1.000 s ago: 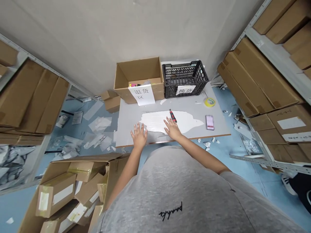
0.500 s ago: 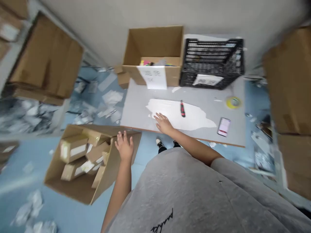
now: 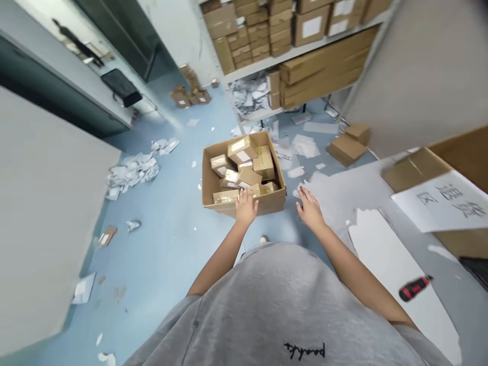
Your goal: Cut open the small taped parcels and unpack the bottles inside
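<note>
An open cardboard box (image 3: 267, 203) stands on the blue floor, filled with several small taped cardboard parcels (image 3: 242, 150) with white labels. My left hand (image 3: 246, 207) rests at the box's near rim, fingers spread, gripping nothing visible. My right hand (image 3: 310, 210) hangs open just right of the box, above the corner of a grey tabletop (image 3: 343, 203). A red-and-black utility knife (image 3: 415, 288) lies on a white patch (image 3: 392, 259) on that table, far from both hands. A paper sign (image 3: 442, 201) with Chinese characters hangs at the right edge.
Metal shelves of stacked cardboard boxes (image 3: 290, 56) stand ahead. Loose white paper scraps (image 3: 133, 170) litter the blue floor (image 3: 160, 254). Two small cardboard boxes (image 3: 346, 145) sit beside the table. A long grey counter (image 3: 76, 96) runs along the left.
My view has swung left, moving the table to the right and centring the box. My left hand has reached the box rim, and my right hand has slid off the white patch toward the table's edge.
</note>
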`<state>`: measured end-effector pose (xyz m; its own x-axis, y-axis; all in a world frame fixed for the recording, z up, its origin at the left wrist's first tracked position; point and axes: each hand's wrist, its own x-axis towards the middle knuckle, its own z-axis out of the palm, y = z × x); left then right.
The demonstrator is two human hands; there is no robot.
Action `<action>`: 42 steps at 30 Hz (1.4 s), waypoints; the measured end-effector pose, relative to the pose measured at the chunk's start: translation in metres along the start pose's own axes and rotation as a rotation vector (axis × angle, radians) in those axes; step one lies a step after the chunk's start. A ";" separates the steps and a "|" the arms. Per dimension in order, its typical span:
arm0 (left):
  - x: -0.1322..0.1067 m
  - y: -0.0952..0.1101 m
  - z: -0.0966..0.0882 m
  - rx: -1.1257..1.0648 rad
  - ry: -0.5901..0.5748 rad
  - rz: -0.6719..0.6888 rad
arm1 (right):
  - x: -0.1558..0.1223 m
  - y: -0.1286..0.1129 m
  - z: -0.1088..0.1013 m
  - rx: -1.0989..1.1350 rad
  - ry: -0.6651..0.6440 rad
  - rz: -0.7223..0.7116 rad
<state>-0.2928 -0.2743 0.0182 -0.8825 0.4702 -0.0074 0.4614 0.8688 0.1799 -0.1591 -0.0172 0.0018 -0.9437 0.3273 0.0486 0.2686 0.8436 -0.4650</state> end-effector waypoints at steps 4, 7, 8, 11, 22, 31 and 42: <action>0.020 -0.074 -0.004 -0.003 0.003 -0.110 | 0.057 -0.057 0.036 -0.022 -0.025 -0.077; 0.038 -0.113 -0.007 -0.017 -0.016 -0.160 | 0.093 -0.091 0.062 -0.026 -0.076 -0.136; 0.045 -0.122 -0.007 -0.025 -0.021 -0.172 | 0.105 -0.099 0.069 -0.028 -0.098 -0.153; 0.070 -0.142 0.001 -0.041 -0.038 -0.206 | 0.143 -0.113 0.090 -0.042 -0.183 -0.199; 0.176 -0.183 0.055 0.040 -0.346 -0.311 | 0.325 -0.134 0.201 -0.175 -0.550 -0.291; 0.302 -0.275 0.148 0.052 -0.538 -0.274 | 0.397 -0.150 0.321 -0.293 -0.777 -0.177; 0.355 -0.347 0.211 -0.092 -0.547 0.050 | 0.400 -0.147 0.374 -0.251 -0.728 -0.051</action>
<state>-0.7468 -0.3755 -0.2547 -0.6723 0.5442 -0.5019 0.4702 0.8375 0.2782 -0.6478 -0.1694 -0.2407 -0.8219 -0.0044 -0.5696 0.1747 0.9498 -0.2594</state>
